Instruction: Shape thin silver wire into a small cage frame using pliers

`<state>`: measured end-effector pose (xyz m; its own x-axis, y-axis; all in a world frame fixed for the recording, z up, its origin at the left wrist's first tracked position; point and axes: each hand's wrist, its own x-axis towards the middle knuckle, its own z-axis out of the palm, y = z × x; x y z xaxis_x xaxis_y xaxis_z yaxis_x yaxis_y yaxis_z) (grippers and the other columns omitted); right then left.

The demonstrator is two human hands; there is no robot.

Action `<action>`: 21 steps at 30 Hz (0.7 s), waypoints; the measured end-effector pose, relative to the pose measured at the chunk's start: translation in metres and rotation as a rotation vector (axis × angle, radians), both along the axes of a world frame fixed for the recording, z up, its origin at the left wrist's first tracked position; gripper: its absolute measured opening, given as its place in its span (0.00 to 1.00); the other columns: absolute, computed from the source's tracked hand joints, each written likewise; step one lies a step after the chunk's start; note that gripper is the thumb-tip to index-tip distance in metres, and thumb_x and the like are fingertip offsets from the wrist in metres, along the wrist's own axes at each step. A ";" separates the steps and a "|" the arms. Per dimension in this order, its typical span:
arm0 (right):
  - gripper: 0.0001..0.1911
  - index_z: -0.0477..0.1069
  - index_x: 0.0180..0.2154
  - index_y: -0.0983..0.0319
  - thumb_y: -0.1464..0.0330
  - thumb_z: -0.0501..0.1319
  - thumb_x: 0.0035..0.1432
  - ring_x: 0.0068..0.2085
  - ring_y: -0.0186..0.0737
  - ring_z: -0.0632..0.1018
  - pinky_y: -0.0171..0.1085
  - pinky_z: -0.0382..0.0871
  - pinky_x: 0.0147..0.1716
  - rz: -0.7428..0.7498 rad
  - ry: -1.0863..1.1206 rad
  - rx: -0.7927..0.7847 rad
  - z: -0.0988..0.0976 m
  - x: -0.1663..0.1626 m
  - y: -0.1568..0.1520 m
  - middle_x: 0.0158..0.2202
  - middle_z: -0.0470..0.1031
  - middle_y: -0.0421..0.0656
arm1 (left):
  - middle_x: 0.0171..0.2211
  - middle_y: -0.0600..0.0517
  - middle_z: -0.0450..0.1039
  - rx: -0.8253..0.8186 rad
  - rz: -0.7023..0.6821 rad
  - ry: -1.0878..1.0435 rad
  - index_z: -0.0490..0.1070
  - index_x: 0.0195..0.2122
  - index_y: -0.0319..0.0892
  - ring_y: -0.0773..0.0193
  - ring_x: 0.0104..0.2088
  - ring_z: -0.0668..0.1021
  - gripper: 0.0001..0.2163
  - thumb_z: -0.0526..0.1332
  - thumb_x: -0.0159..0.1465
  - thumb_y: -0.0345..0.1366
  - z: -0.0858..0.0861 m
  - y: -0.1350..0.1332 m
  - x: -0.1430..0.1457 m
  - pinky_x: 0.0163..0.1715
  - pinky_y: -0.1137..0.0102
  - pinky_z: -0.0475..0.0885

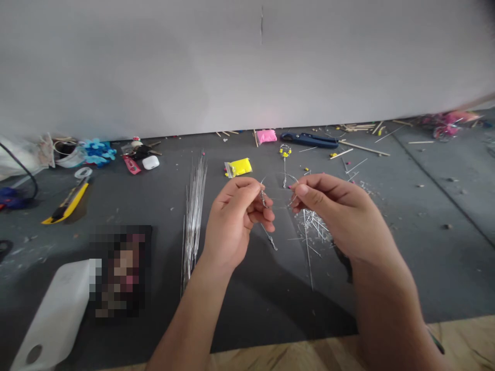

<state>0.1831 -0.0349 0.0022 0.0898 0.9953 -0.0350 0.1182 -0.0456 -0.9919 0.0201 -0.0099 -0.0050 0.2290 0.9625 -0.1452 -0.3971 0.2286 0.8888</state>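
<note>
From my remote seat I see the left hand (232, 226) and the right hand (340, 216) each pinching the wire (263, 198), which arcs between their fingertips above the table (429, 257). Wire scraps (315, 226) lie just beside the right hand's fingers. Left of the left hand I see a bundle of straight wires (194, 206). Beyond both hands lie a yellow packet (241, 167), a wire stem with yellow bits (285, 151), a pink packet (266, 136) and, farthest right of these, a dark blue tool (309, 139).
</note>
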 end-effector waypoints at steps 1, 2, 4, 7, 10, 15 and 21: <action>0.08 0.74 0.32 0.59 0.61 0.62 0.59 0.31 0.33 0.73 0.34 0.66 0.31 0.003 0.027 0.004 -0.001 0.000 0.000 0.27 0.73 0.38 | 0.24 0.56 0.71 -0.001 -0.001 0.003 0.69 0.31 0.42 0.70 0.20 0.74 0.03 0.60 0.61 0.35 0.000 0.000 0.000 0.15 0.77 0.71; 0.08 0.75 0.33 0.59 0.62 0.62 0.59 0.31 0.33 0.74 0.34 0.67 0.31 0.006 0.054 0.010 -0.002 0.000 0.000 0.28 0.74 0.39 | 0.24 0.56 0.71 0.000 -0.001 0.007 0.68 0.31 0.43 0.70 0.20 0.74 0.03 0.60 0.61 0.35 0.000 0.000 -0.001 0.15 0.77 0.71; 0.08 0.75 0.34 0.59 0.62 0.62 0.59 0.30 0.34 0.75 0.35 0.69 0.31 0.008 0.096 0.022 -0.003 0.000 0.001 0.28 0.74 0.39 | 0.24 0.56 0.71 0.002 -0.001 0.014 0.68 0.31 0.43 0.70 0.21 0.74 0.03 0.60 0.61 0.36 -0.001 0.000 -0.001 0.16 0.77 0.71; 0.08 0.75 0.34 0.60 0.63 0.62 0.59 0.30 0.35 0.75 0.36 0.70 0.31 -0.002 0.120 0.033 -0.004 0.000 0.001 0.28 0.75 0.40 | 0.24 0.55 0.71 -0.004 -0.006 0.023 0.68 0.32 0.43 0.70 0.21 0.74 0.03 0.60 0.61 0.36 -0.001 0.001 -0.002 0.16 0.76 0.71; 0.07 0.76 0.33 0.59 0.64 0.62 0.59 0.30 0.34 0.75 0.35 0.70 0.31 -0.006 0.139 0.033 -0.004 0.000 0.001 0.28 0.75 0.40 | 0.24 0.55 0.71 -0.019 -0.023 0.025 0.69 0.32 0.42 0.69 0.21 0.74 0.03 0.60 0.61 0.35 -0.001 0.001 -0.002 0.16 0.76 0.71; 0.06 0.77 0.32 0.58 0.63 0.64 0.58 0.30 0.32 0.75 0.33 0.69 0.31 0.000 0.165 0.037 -0.003 0.001 0.001 0.28 0.75 0.38 | 0.23 0.55 0.71 -0.019 -0.026 0.009 0.71 0.31 0.42 0.69 0.21 0.75 0.04 0.59 0.61 0.35 -0.001 0.000 -0.002 0.16 0.75 0.72; 0.07 0.77 0.32 0.58 0.62 0.66 0.55 0.30 0.34 0.74 0.35 0.67 0.30 -0.042 0.070 0.034 -0.005 0.000 0.002 0.28 0.76 0.39 | 0.24 0.55 0.72 0.017 -0.002 0.017 0.71 0.31 0.42 0.69 0.21 0.75 0.04 0.59 0.62 0.35 -0.001 -0.001 0.000 0.17 0.75 0.73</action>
